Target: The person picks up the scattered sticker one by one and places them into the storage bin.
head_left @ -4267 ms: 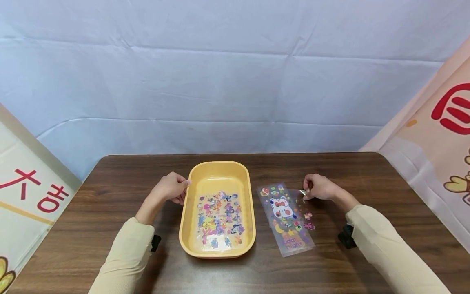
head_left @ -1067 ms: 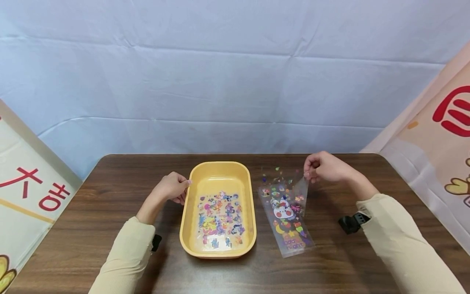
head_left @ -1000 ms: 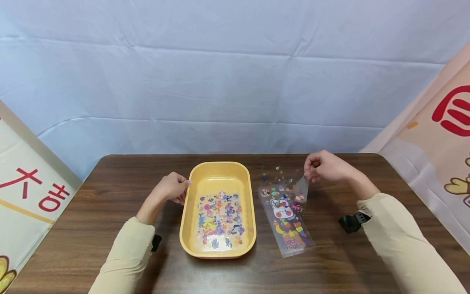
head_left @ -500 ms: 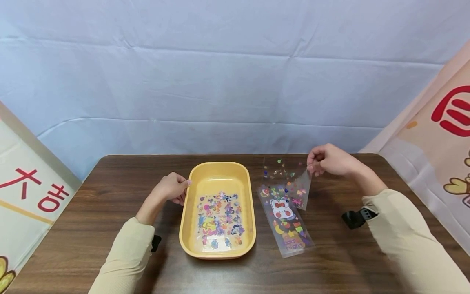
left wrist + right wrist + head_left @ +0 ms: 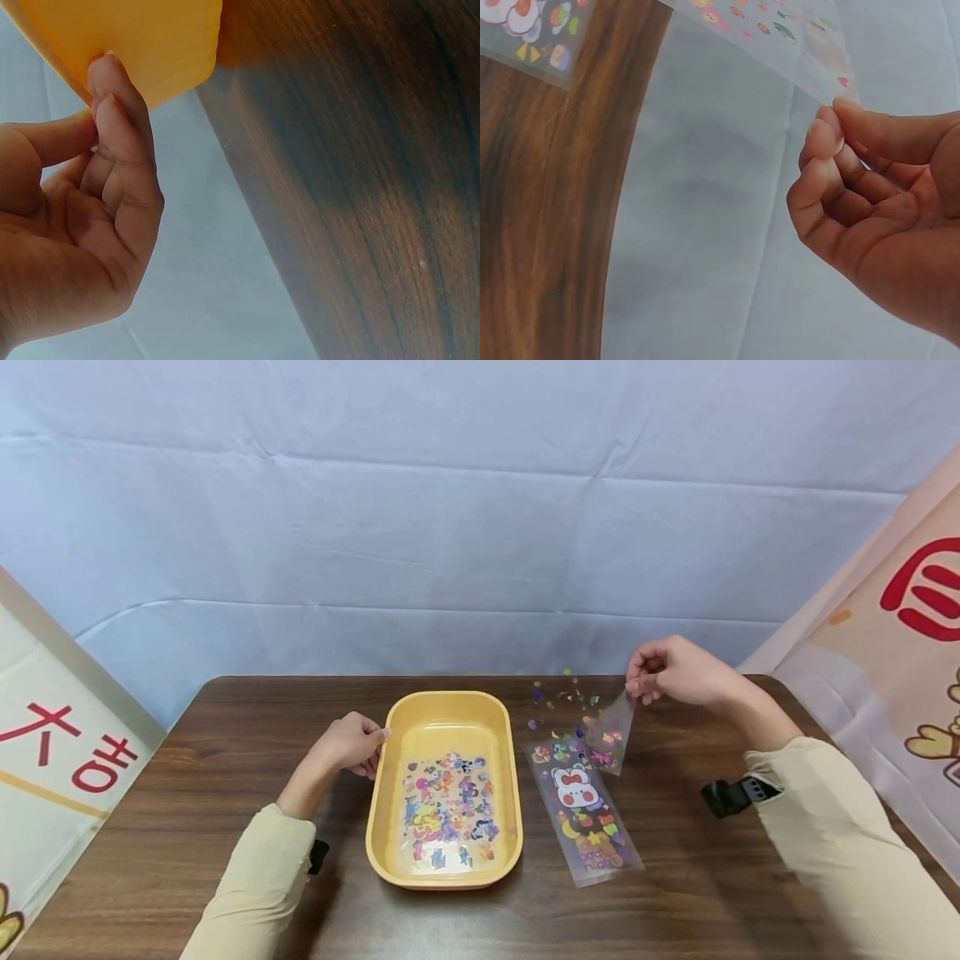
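A yellow tray (image 5: 378, 852) stands on the table, with a clear sheet of colourful stickers (image 5: 450, 810) lying inside it. My left hand (image 5: 351, 743) pinches the tray's left rim between thumb and fingers; the left wrist view shows the thumb (image 5: 67, 139) at the rim and the fingers along the outer wall. To the right of the tray lies a clear sheet with a white bunny (image 5: 576, 789). My right hand (image 5: 678, 670) pinches the corner of another transparent sticker sheet (image 5: 611, 735), raised over the bunny sheet's upper end. In the right wrist view that corner (image 5: 843, 81) is between thumb and fingertips.
The dark wooden table (image 5: 262, 760) has its far edge just beyond the raised sheet. A pale cloth (image 5: 480, 527) hangs behind it. Printed banners with red characters stand at the left (image 5: 52, 735) and right (image 5: 885, 668).
My right hand has moved up and away towards the far edge, lifting the transparent sheet and uncovering more of the bunny sheet. The left hand and the tray have stayed in place.
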`<state>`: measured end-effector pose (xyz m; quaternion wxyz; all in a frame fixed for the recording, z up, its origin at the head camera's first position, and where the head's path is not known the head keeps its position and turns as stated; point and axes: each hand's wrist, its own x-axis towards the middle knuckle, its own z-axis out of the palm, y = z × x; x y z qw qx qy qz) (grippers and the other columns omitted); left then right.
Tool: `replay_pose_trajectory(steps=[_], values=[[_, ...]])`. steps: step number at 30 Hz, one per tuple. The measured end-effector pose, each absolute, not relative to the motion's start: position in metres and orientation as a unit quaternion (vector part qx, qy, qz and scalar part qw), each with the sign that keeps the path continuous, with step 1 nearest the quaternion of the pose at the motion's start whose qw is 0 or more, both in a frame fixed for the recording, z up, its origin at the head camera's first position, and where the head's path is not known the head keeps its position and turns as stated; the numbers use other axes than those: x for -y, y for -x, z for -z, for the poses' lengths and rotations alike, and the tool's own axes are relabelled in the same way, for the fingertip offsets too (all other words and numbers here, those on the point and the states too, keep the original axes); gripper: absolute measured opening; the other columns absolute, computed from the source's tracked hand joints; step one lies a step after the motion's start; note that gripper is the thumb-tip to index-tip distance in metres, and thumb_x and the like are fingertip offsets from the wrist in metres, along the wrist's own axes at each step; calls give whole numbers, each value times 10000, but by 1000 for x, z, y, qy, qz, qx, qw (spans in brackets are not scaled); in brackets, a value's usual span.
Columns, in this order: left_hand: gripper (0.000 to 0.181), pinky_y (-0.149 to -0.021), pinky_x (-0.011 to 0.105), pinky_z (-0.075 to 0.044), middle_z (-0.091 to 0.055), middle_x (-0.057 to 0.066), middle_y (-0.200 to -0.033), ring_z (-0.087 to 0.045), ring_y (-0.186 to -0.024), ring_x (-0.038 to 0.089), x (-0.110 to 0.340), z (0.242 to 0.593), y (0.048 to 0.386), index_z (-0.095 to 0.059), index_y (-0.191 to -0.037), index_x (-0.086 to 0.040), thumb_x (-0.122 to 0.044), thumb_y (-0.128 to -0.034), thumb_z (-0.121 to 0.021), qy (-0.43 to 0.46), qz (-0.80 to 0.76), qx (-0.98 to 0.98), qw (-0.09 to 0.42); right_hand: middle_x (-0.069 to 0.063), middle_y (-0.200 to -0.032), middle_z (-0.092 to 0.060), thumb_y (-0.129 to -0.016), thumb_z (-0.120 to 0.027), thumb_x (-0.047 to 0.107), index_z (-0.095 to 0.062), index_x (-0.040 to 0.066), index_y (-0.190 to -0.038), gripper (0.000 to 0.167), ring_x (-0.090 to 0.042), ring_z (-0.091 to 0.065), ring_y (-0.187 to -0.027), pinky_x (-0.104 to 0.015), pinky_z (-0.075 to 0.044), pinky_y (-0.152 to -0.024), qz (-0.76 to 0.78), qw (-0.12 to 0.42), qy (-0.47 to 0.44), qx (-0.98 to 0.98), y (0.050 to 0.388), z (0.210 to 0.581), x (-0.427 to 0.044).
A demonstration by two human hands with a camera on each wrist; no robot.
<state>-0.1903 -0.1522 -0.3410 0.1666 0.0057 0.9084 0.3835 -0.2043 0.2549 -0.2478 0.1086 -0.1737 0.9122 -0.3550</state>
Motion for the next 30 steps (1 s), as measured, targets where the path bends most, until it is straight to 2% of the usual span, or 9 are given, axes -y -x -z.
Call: replay_pose_trajectory(steps=[16,30], values=[[350,-527,308,-531,-595,77,-569,-608,-487,153,151,342,190,-603,-708,7,-177,-969,-458,-4,-383,-909,166,-108,-726,-615,-858,-582,-19,-574,-55,-855,36,-166,-557,-592,-268,-479,-555,365,98,180,-908,207,239,-240],[346,-533,315,-532,-597,72,-569,-609,-488,153,151,342,190,-608,-710,5,-175,-967,-463,-7,-383,-908,167,-104,-730,-614,-859,-564,-42,-561,-72,-852,31,-174,-565,-586,-270,-484,-550,379,109,185,-900,207,250,-229]])
